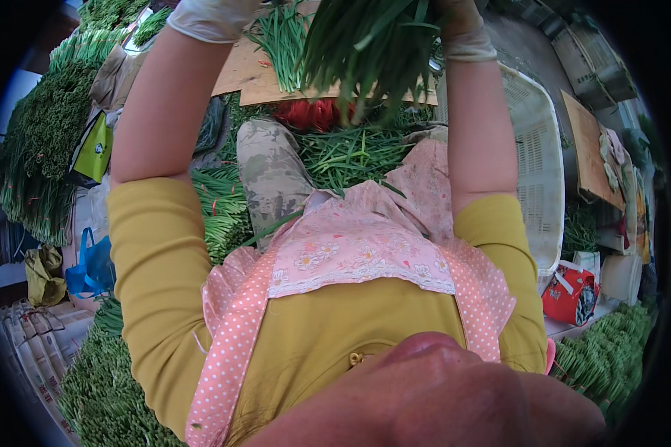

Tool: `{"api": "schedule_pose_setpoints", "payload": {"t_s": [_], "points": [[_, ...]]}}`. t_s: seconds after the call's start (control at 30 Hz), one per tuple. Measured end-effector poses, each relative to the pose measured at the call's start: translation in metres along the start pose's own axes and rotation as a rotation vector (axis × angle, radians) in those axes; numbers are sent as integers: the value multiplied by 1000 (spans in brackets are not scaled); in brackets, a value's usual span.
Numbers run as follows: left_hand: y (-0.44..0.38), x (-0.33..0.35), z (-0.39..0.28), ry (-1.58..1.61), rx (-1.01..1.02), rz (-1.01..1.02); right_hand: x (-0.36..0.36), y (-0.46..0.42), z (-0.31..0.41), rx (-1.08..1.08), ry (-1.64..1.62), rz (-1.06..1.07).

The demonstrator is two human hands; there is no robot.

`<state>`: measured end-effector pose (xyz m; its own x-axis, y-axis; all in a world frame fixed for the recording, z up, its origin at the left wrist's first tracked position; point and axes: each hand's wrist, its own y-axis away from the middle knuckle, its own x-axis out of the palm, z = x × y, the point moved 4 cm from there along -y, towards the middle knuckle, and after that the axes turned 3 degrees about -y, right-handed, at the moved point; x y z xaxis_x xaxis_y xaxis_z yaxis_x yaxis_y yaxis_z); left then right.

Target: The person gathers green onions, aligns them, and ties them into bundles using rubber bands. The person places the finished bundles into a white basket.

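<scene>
A large bunch of long green stalks (374,50), probably garlic chives, hangs blurred above a wooden board (229,78), its loose ends pointing toward me. My right hand (465,28), in a pale thin glove, grips the bunch at its right side; the fingers are partly cut off by the top edge. On the left, my left hand (215,19) wears a similar glove. Its fingers lie beyond the picture, so their grip cannot be seen. Between my hands, a smaller spread of cut green stalks (282,47) lies on the board.
Red ties (313,114) lie under the board's near edge, above loose green leaves (358,153) between my knees. A white plastic crate (539,167) stands at right. Tied bunches (218,207) sit beside my left leg; stacked bunches (50,123) rise farther left. Bags stand on both sides.
</scene>
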<state>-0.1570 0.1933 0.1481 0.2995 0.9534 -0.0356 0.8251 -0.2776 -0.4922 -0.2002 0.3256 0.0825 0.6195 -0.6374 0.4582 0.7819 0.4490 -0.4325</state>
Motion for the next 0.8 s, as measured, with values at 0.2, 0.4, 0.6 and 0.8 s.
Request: {"api": "schedule_pose_setpoints", "payload": {"t_s": [0.2, 0.4, 0.6, 0.8], "points": [[18, -19, 16, 173, -240, 75, 41, -1, 0, 240, 348, 315], [32, -28, 43, 266, -87, -10, 39, 2, -22, 271, 875, 486], [59, -107, 59, 510, 26, -287, -22, 78, -65, -103, 1620, 219], [83, -128, 60, 526, 176, -371, -53, 110, -108, 610, 492, -255]]}}
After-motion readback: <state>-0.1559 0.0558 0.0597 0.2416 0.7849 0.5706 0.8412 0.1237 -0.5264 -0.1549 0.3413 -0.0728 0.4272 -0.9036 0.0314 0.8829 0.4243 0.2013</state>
